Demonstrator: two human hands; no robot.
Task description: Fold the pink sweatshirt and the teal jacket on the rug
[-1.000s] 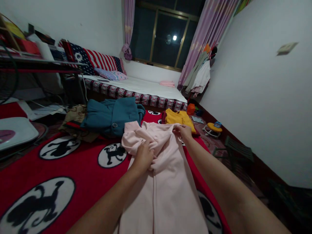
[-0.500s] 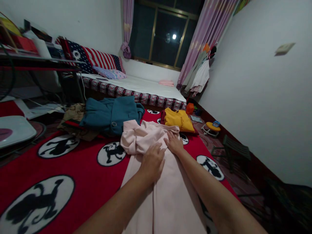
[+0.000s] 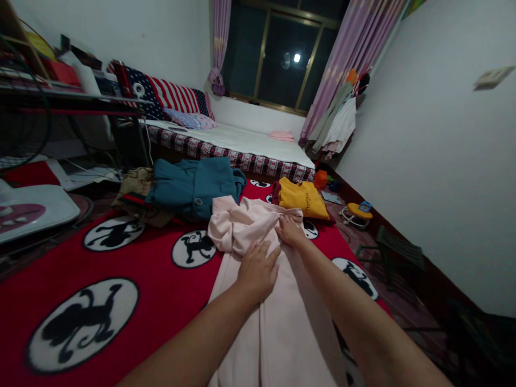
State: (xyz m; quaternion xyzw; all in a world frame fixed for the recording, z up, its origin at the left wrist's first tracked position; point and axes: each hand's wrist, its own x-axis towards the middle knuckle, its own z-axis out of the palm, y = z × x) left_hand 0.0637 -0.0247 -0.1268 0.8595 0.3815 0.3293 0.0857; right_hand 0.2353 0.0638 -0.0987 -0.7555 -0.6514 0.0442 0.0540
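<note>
A long pale pink garment (image 3: 298, 322) lies lengthwise before me, its far end bunched up in loose folds. My left hand (image 3: 258, 271) rests palm down on the middle of it, fingers stretched out at the edge of the folds. Farther away, my right hand (image 3: 291, 231) is at the right side of the bunched part, its fingers bent into the cloth near the far edge. Part of the garment is hidden under my forearms.
Beneath is a red blanket (image 3: 161, 301) with monkey prints. A folded teal coat (image 3: 197, 188) lies beyond at left, folded yellow clothing (image 3: 304, 199) at right. A bed (image 3: 242, 142) stands under the window. Along the right wall are a yellow stool (image 3: 357, 212) and a dark folding stool (image 3: 399, 252).
The fingers of my right hand have curled into the cloth. My left hand stays spread on the garment. The whole view has shifted, so things appear slightly farther right.
</note>
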